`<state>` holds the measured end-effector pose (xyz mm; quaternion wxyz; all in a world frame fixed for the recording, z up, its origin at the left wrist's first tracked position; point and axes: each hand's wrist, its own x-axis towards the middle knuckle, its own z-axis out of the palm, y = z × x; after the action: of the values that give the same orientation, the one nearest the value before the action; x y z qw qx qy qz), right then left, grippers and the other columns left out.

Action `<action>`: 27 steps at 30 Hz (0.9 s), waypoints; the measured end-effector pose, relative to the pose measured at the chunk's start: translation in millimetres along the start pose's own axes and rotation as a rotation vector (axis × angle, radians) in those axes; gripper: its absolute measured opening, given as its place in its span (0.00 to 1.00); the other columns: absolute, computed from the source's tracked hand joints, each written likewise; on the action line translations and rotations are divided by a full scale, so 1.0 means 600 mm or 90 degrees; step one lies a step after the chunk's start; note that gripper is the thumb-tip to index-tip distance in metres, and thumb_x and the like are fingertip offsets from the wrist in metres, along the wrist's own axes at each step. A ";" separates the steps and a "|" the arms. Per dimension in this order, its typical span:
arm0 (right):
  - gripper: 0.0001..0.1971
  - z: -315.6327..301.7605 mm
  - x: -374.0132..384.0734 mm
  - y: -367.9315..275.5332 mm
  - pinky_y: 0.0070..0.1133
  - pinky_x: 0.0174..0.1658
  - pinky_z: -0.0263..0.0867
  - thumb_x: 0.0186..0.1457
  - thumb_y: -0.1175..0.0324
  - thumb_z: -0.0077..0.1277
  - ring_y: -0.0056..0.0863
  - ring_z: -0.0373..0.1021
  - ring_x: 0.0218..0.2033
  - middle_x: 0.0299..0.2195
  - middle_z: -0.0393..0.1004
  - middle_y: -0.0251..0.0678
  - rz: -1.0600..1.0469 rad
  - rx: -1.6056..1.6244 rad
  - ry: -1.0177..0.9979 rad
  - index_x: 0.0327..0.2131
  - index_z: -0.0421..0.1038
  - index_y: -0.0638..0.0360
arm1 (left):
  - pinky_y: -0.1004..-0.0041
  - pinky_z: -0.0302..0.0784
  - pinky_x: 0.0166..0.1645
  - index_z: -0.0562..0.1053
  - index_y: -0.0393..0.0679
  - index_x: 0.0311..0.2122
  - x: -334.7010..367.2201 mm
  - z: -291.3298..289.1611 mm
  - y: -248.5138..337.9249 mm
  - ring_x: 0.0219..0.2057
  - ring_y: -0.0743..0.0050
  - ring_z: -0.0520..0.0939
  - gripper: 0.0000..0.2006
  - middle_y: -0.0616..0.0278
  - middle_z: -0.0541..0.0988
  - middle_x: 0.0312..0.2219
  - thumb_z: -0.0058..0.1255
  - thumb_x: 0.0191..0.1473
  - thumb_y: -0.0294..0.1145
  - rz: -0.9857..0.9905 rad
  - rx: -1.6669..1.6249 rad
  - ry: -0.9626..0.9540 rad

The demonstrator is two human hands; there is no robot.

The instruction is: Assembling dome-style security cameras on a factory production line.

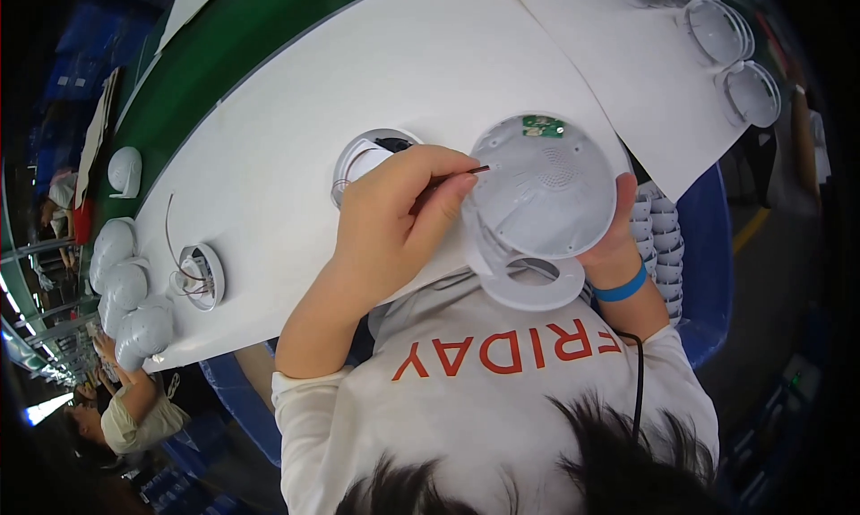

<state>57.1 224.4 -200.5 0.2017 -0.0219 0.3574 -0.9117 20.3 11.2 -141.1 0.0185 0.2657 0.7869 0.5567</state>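
My right hand [618, 237], with a blue band at its wrist, holds a round white plastic housing [533, 197] by its right side. A small green circuit board [543, 126] lies at the far edge inside it, and a ring-shaped part [537, 291] extends from its near edge. My left hand [394, 210] pinches a thin dark wire-like piece [483, 168] between thumb and forefinger. Its tip reaches over the housing's left edge; whether they touch I cannot tell. Partly hidden behind my left hand, another round white unit [363, 161] with a black part lies on the table.
On the white table [269, 157], a small round unit with loose wires [199, 278] sits at left. White domed housings [125, 282] line the left edge; clear-looking ones [717, 31] stand far right. A blue bin [708, 273] holds stacked white parts. A co-worker [134, 407] sits at left.
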 end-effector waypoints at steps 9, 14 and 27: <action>0.44 0.010 -0.003 0.010 0.32 0.53 0.58 0.36 0.43 0.57 0.35 0.60 0.51 0.51 0.60 0.44 0.082 0.135 -0.026 0.52 0.54 0.64 | 0.78 0.60 0.19 0.73 0.44 0.27 0.000 0.025 -0.009 0.14 0.75 0.67 0.07 0.66 0.70 0.15 0.57 0.37 0.24 0.174 0.311 0.150; 0.48 0.035 0.003 0.008 0.30 0.52 0.58 0.35 0.41 0.57 0.32 0.58 0.52 0.52 0.57 0.42 0.022 0.038 0.000 0.55 0.48 0.62 | 0.78 0.58 0.19 0.74 0.44 0.27 0.006 0.031 -0.026 0.16 0.75 0.66 0.09 0.68 0.68 0.17 0.58 0.34 0.24 0.297 0.434 0.220; 0.52 0.046 0.023 0.017 0.27 0.54 0.54 0.28 0.43 0.63 0.31 0.56 0.53 0.50 0.57 0.38 -0.056 -0.040 -0.042 0.54 0.47 0.58 | 0.76 0.59 0.20 0.73 0.40 0.25 0.001 0.037 -0.013 0.19 0.72 0.67 0.10 0.63 0.67 0.20 0.56 0.30 0.19 0.279 0.358 0.229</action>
<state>53.2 194.4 -188.0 0.1724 -0.0736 0.3775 -0.9069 23.8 28.6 -156.1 -0.3126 0.3203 0.8237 0.3481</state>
